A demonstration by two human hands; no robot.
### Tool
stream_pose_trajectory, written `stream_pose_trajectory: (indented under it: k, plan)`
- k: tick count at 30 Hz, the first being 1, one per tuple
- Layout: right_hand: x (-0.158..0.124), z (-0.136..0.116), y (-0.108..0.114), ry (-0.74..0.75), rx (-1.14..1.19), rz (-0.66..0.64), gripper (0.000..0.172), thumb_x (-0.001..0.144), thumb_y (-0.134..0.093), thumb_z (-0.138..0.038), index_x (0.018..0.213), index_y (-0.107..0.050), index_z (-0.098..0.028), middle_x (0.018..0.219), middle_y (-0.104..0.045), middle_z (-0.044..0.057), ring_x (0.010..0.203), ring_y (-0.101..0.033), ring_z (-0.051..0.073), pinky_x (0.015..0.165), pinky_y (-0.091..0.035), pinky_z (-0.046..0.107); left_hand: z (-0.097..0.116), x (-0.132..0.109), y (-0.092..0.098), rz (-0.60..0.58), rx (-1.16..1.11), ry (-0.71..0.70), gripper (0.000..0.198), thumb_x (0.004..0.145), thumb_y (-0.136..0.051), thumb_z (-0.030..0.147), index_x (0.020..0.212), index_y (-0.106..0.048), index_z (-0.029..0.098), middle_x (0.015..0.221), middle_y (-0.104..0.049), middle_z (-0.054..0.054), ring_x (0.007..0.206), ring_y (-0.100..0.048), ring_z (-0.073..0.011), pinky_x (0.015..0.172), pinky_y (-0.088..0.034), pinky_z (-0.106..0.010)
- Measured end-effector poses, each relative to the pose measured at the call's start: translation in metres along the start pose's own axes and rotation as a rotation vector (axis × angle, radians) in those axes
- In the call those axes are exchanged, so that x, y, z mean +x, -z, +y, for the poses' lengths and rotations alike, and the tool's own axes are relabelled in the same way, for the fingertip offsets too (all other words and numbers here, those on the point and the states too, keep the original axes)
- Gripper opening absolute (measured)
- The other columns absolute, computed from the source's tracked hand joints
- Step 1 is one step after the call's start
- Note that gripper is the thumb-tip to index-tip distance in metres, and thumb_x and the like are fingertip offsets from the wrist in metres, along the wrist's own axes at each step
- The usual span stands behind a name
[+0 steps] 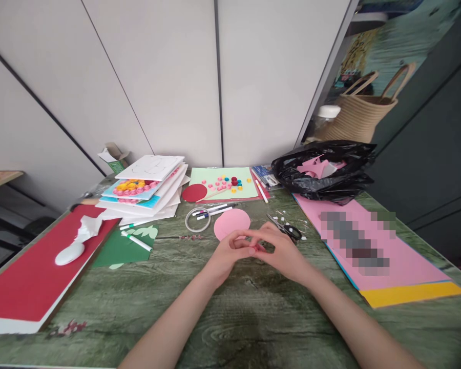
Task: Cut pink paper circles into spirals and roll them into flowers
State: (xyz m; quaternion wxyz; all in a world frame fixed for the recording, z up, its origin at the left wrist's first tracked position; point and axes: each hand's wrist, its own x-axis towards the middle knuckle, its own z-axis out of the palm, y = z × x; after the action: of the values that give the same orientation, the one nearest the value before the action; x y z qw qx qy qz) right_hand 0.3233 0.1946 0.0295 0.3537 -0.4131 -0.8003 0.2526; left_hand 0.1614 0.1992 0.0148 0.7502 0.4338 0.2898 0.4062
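Note:
Above the green wood-grain table, my left hand and my right hand meet at the fingertips. Both are closed in a pinch around a small pinkish-red piece, mostly hidden by the fingers; its kind I cannot make out. Just behind my hands lies a pink paper circle, partly covered by my left fingers. Black-handled scissors rest beyond my right hand, among small white scraps. A roll of tape and several markers lie to the left of the circle.
Small coloured paper balls and a red circle sit on a pale green sheet. Stacked artworks, green paper and a red board are leftward. A black plastic bag and pink sheets are rightward.

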Motion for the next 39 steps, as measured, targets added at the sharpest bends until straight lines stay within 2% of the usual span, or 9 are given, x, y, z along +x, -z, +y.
stream_pose_trajectory:
  k: [4, 11, 17, 21, 25, 32, 39]
  plan:
    - [0.000, 0.003, -0.005, 0.044, -0.039, 0.041, 0.048, 0.078, -0.060, -0.010, 0.120, -0.055, -0.032, 0.077, -0.062, 0.000, 0.079, -0.047, 0.018, 0.073, -0.042, 0.030, -0.002, -0.001, -0.005, 0.000, -0.053, -0.034, 0.023, 0.068, -0.069, 0.015, 0.088, -0.059, 0.013, 0.082, -0.069, -0.008, 0.083, -0.063, -0.0187, 0.081, -0.043, -0.032]
    - [-0.001, 0.003, 0.000, -0.019, -0.047, 0.010, 0.049, 0.078, -0.062, -0.016, 0.122, -0.052, -0.036, 0.091, -0.059, 0.002, 0.090, -0.052, 0.018, 0.084, -0.042, 0.034, 0.002, 0.001, 0.000, 0.015, -0.048, -0.012, 0.035, 0.065, -0.070, 0.013, 0.097, -0.057, 0.013, 0.083, -0.069, -0.009, 0.078, -0.063, -0.0186, 0.075, -0.045, -0.032]
    - [-0.003, 0.006, -0.003, -0.025, -0.037, -0.005, 0.049, 0.079, -0.061, -0.014, 0.122, -0.052, -0.036, 0.093, -0.058, 0.003, 0.092, -0.053, 0.018, 0.085, -0.044, 0.035, 0.001, 0.003, 0.004, 0.059, 0.022, -0.027, 0.028, 0.064, -0.069, 0.010, 0.090, -0.060, 0.014, 0.077, -0.066, -0.004, 0.076, -0.061, -0.0155, 0.074, -0.044, -0.027]
    - [-0.003, 0.008, -0.006, -0.007, -0.037, 0.041, 0.047, 0.079, -0.058, -0.013, 0.121, -0.054, -0.033, 0.089, -0.060, 0.003, 0.086, -0.053, 0.018, 0.081, -0.046, 0.035, -0.001, 0.002, 0.000, 0.055, 0.041, -0.083, 0.027, 0.069, -0.067, 0.016, 0.095, -0.060, 0.015, 0.083, -0.067, -0.006, 0.083, -0.062, -0.0190, 0.080, -0.044, -0.032]
    - [-0.003, 0.006, -0.006, 0.010, -0.052, 0.097, 0.044, 0.080, -0.058, -0.014, 0.120, -0.055, -0.032, 0.082, -0.062, 0.003, 0.085, -0.051, 0.019, 0.078, -0.046, 0.034, -0.002, 0.001, -0.004, 0.057, -0.007, -0.076, 0.027, 0.071, -0.066, 0.019, 0.097, -0.059, 0.014, 0.084, -0.067, -0.008, 0.083, -0.062, -0.0190, 0.082, -0.043, -0.034]
    - [-0.003, 0.005, -0.008, 0.039, -0.033, 0.110, 0.044, 0.080, -0.059, -0.013, 0.120, -0.055, -0.032, 0.079, -0.061, 0.002, 0.085, -0.050, 0.018, 0.078, -0.044, 0.033, -0.004, 0.002, -0.006, 0.116, -0.039, -0.084, 0.026, 0.067, -0.071, 0.020, 0.090, -0.061, 0.013, 0.080, -0.067, -0.007, 0.079, -0.062, -0.0183, 0.079, -0.044, -0.032]
    - [-0.004, 0.009, -0.006, 0.029, -0.037, 0.092, 0.044, 0.081, -0.057, -0.014, 0.121, -0.054, -0.033, 0.091, -0.061, 0.004, 0.090, -0.052, 0.019, 0.080, -0.045, 0.035, -0.001, 0.004, -0.001, 0.127, -0.030, -0.084, 0.033, 0.062, -0.074, 0.019, 0.092, -0.061, 0.014, 0.075, -0.066, -0.004, 0.068, -0.061, -0.0159, 0.067, -0.049, -0.030]
